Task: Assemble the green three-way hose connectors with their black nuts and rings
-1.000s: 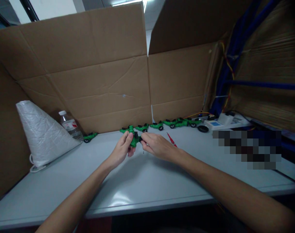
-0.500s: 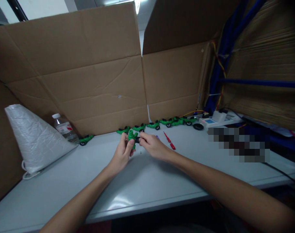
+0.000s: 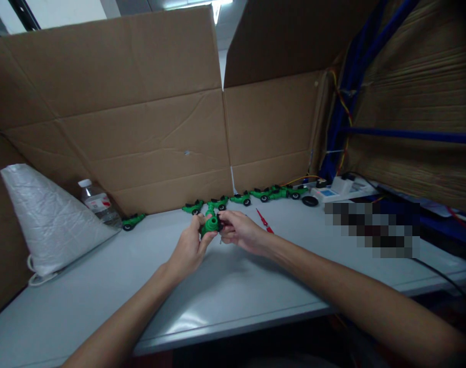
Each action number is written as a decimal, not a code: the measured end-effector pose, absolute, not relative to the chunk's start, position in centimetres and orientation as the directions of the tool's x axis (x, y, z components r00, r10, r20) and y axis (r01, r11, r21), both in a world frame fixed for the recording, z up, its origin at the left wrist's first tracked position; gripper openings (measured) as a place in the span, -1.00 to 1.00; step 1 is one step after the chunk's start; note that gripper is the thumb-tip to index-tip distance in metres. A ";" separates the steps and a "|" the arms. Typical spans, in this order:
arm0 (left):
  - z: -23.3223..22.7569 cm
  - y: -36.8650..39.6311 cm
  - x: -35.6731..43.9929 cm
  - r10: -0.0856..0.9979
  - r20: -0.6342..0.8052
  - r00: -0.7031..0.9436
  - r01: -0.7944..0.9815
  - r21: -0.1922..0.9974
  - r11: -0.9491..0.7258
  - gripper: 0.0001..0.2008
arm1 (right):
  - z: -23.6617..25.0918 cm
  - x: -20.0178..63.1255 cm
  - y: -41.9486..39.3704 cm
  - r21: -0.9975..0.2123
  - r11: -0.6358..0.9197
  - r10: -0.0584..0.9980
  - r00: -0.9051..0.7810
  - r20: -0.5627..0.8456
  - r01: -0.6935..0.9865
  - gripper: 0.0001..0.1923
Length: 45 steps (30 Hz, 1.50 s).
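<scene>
My left hand [image 3: 189, 246] grips a small green toy car [image 3: 209, 223] a little above the grey table [image 3: 225, 286]. My right hand [image 3: 240, 232] pinches the same car from the right, fingertips on a black part at its side. The car stands on end between my thumbs. A red screwdriver [image 3: 264, 222] lies on the table just behind my right hand.
A row of green toy cars [image 3: 256, 194] with black wheels lines the cardboard wall [image 3: 148, 143] at the back; one more car [image 3: 132, 221] sits apart on the left. A white sack [image 3: 52, 217] and water bottle [image 3: 96, 202] stand left. A white device [image 3: 332, 191], a black wheel [image 3: 309, 201] and cables lie right.
Both hands have stayed together on the green car, turning it so it stands more upright. My view shifted slightly to the right.
</scene>
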<state>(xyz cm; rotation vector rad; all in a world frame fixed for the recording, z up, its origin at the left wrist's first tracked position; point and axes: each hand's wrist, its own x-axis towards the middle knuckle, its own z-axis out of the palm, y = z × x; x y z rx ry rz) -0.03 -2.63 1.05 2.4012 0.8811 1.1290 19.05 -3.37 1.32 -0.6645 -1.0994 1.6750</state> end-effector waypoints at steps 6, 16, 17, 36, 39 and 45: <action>1.2 -2.5 -0.4 0.640 0.567 0.519 0.413 0.490 -0.768 -0.81 | 0.6 18.7 -3.2 -0.927 0.062 0.943 -0.283 0.176 -0.369 -0.68; 2.7 -3.9 0.2 0.671 0.580 0.461 0.319 0.597 -0.736 -0.73 | 0.3 19.6 -3.5 -0.754 0.623 0.782 -0.206 0.588 0.211 -0.71; 2.7 -3.9 0.2 0.685 0.570 0.454 0.310 0.619 -0.721 -0.72 | 0.4 19.7 -3.6 -0.737 0.634 0.773 -0.217 0.596 0.233 -0.72; 2.4 -3.1 1.0 0.847 0.301 0.439 0.060 0.930 -0.362 -0.57 | 0.7 21.1 -3.1 -0.223 0.696 0.622 -0.417 0.663 0.683 -0.90; 1.7 -3.0 1.1 0.840 0.351 0.414 0.084 0.904 -0.419 -0.57 | 0.3 20.9 -3.0 -0.393 0.672 0.696 -0.353 0.625 0.628 -0.86; 0.6 -2.7 0.6 0.830 0.373 0.414 0.200 0.852 -0.483 -0.62 | -0.3 20.4 -2.3 -0.702 0.602 0.798 -0.279 0.533 0.380 -0.74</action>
